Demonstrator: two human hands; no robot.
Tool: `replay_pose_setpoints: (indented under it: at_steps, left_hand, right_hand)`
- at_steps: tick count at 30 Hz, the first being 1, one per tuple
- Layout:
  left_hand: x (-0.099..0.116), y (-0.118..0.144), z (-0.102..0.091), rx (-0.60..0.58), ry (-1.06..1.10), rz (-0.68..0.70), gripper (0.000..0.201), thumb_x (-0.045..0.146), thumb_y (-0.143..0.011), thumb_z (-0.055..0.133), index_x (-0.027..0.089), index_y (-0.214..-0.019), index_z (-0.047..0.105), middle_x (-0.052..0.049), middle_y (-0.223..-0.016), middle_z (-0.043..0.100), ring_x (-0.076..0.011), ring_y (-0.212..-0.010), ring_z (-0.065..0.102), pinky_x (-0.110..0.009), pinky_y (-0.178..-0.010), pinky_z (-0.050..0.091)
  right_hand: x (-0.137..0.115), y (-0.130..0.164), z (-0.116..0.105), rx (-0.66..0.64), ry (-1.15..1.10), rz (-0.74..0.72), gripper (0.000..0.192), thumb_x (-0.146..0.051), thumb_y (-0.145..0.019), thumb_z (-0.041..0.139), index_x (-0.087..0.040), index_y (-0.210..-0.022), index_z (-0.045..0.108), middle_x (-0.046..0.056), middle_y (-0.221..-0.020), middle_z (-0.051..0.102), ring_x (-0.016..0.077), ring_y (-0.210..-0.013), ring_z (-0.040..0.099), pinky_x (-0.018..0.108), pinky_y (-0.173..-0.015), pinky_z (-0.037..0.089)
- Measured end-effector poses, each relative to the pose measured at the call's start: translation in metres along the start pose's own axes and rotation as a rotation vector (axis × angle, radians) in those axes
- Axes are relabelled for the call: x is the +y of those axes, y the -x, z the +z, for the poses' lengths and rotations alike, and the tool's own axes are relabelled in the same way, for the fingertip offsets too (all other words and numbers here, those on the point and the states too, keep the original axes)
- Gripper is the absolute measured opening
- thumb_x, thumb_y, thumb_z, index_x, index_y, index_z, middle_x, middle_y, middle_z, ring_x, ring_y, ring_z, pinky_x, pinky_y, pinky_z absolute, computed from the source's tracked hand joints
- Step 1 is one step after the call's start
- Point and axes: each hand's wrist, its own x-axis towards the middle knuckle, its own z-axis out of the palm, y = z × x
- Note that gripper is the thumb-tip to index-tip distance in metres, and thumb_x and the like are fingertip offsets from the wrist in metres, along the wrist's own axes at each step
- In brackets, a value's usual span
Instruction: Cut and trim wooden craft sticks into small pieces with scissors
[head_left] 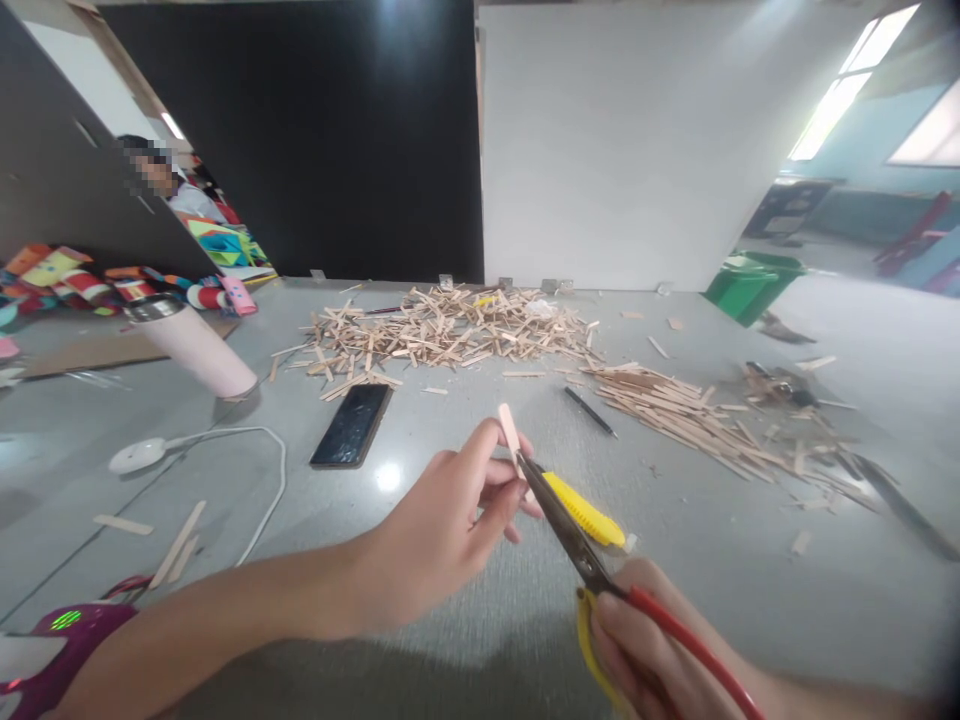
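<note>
Between the fingers of my left hand (450, 500) is a thin wooden craft stick (510, 430), pointing up and slightly left. My right hand (645, 640) grips a pair of snips (570, 535) with long dark jaws, a red handle and a yellow one. The tip of the jaws meets the stick just above my left fingertips; whether the jaws are fully closed is hard to make out. Just behind the snips, a yellow utility knife (585, 508) lies on the grey table. Part of the left fingers is hidden behind the stick and thumb.
A heap of craft sticks (450, 330) lies at the back, with a sorted bundle (690, 420) to the right. Also around are a black pen (591, 411), phone (352, 427), pink bottle (199, 350), white cable (281, 460) and green bin (754, 287). A person (191, 200) is beyond the panels.
</note>
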Motion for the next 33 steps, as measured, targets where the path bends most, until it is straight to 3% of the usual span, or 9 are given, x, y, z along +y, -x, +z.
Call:
replay_pose_setpoints:
  at_steps: [5, 10, 15, 23, 28, 33]
  left_hand:
    - [-0.002, 0.002, 0.004, 0.011, -0.01, 0.006, 0.014, 0.023, -0.109, 0.053, 0.023, -0.121, 0.046, -0.003, -0.098, 0.082, -0.0167, -0.072, 0.079, -0.026, -0.066, 0.058]
    - [-0.004, 0.0, 0.005, 0.016, -0.052, 0.0, 0.015, 0.02, -0.106, 0.054, 0.024, -0.118, 0.046, -0.001, -0.092, 0.081, -0.0173, -0.075, 0.078, -0.024, -0.062, 0.055]
    - [-0.001, 0.002, -0.003, -0.004, -0.124, 0.011, 0.014, 0.022, -0.107, 0.053, 0.025, -0.119, 0.046, 0.0, -0.089, 0.08, -0.0166, -0.073, 0.076, -0.025, -0.065, 0.054]
    - [0.004, 0.006, -0.017, -0.067, -0.063, -0.087, 0.02, 0.025, -0.106, 0.059, 0.025, -0.125, 0.051, -0.001, -0.09, 0.08, -0.0189, -0.079, 0.077, -0.028, -0.067, 0.057]
    - [0.012, 0.003, -0.014, -0.074, 0.149, -0.1, 0.014, 0.027, -0.109, 0.055, 0.023, -0.121, 0.048, -0.003, -0.093, 0.079, -0.0178, -0.081, 0.079, -0.028, -0.071, 0.061]
    - [0.012, 0.003, -0.012, -0.062, 0.13, -0.084, 0.015, 0.023, -0.107, 0.058, 0.023, -0.118, 0.048, -0.002, -0.091, 0.079, -0.0183, -0.08, 0.079, -0.027, -0.069, 0.06]
  right_hand:
    - [-0.006, 0.0, 0.008, 0.063, 0.046, 0.052, 0.069, -0.091, -0.093, 0.051, -0.026, -0.07, 0.042, -0.009, -0.053, 0.042, 0.0066, -0.045, 0.035, 0.02, -0.038, 0.026]
    - [0.003, 0.002, 0.006, 0.143, 0.084, 0.049, 0.063, -0.084, -0.097, 0.055, -0.025, -0.077, 0.045, -0.008, -0.059, 0.043, 0.0079, -0.052, 0.036, 0.021, -0.042, 0.027]
    - [-0.001, 0.007, -0.002, 0.076, 0.06, 0.052, 0.055, -0.075, -0.103, 0.055, -0.026, -0.082, 0.046, -0.008, -0.061, 0.047, 0.0074, -0.047, 0.037, 0.022, -0.04, 0.028]
    - [-0.021, -0.002, -0.004, -0.072, 0.112, 0.068, 0.072, -0.079, -0.103, 0.048, -0.023, -0.058, 0.046, -0.005, -0.048, 0.043, 0.0061, -0.043, 0.035, 0.022, -0.039, 0.023]
    - [-0.012, -0.003, 0.0, -0.005, -0.004, 0.074, 0.065, -0.087, -0.091, 0.059, -0.024, -0.076, 0.046, -0.01, -0.051, 0.047, 0.0052, -0.041, 0.039, 0.018, -0.041, 0.031]
    - [-0.01, -0.003, 0.001, 0.041, 0.071, 0.099, 0.068, -0.092, -0.087, 0.056, -0.026, -0.085, 0.045, -0.011, -0.05, 0.046, 0.0091, -0.044, 0.045, 0.021, -0.045, 0.038]
